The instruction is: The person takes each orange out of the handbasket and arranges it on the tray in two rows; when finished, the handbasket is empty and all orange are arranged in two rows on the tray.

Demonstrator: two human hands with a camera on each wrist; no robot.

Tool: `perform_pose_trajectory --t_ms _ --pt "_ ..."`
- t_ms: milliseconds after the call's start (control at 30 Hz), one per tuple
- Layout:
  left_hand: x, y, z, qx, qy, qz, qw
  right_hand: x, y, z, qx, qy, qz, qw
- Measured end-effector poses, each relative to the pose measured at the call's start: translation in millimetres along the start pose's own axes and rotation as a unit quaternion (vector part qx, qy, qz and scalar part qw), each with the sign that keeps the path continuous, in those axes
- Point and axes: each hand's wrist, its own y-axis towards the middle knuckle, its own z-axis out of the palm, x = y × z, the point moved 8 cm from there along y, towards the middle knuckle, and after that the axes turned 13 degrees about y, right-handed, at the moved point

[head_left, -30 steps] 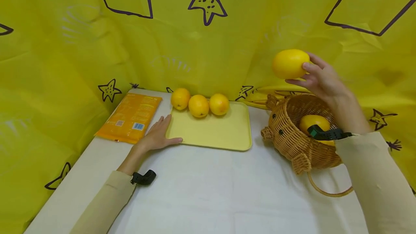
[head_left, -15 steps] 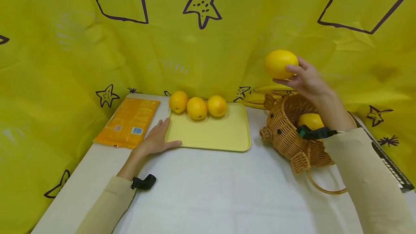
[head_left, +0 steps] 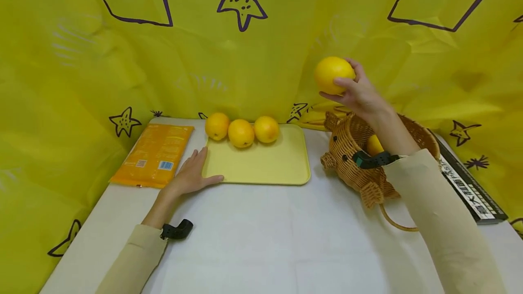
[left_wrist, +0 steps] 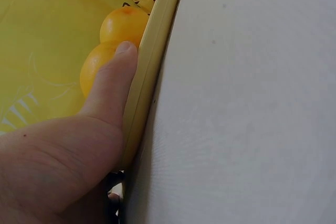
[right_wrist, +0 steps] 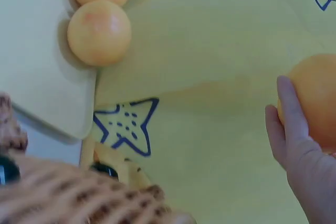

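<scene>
In the head view my right hand (head_left: pixel 359 94) grips an orange (head_left: pixel 333 75) in the air, above and to the left of a pig-shaped wicker basket (head_left: pixel 347 158). Thumb and fingers curl round the fruit's right side, and the right wrist view shows fingers along the same orange (right_wrist: pixel 317 100). Another orange (head_left: pixel 373 145) lies inside the basket, partly covered by my forearm. My left hand (head_left: pixel 191 171) rests at the near left corner of a pale yellow tray (head_left: pixel 261 167), its fingers straight and the thumb along the near rim. Three oranges (head_left: pixel 241 133) sit along the tray's back left edge.
An orange packet (head_left: pixel 155 155) lies flat on the white table (head_left: pixel 261 235), left of the tray. Behind the basket, at the right, is a long black box (head_left: pixel 474 189) with white lettering. A yellow patterned cloth (head_left: pixel 261 71) hangs along the back.
My right hand has carried its orange leftward, away from over the basket. The head view has shifted, bringing the black box into sight. My left hand stays at the tray's corner.
</scene>
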Motion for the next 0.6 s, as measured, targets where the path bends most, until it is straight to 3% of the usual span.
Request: perform_pose_trajectory --t_ms 433,600 --pt "0.2 -0.2 -2.0 0.003 -0.006 -0.003 1.0000 -21 16.6 11 -0.003 0.059 -0.017 0.9981" --pt "-1.4 -1.3 -2.8 0.003 -0.008 -0.002 1.0000 -26 17.4 17 -0.021 0.080 -0.045 0.9955"
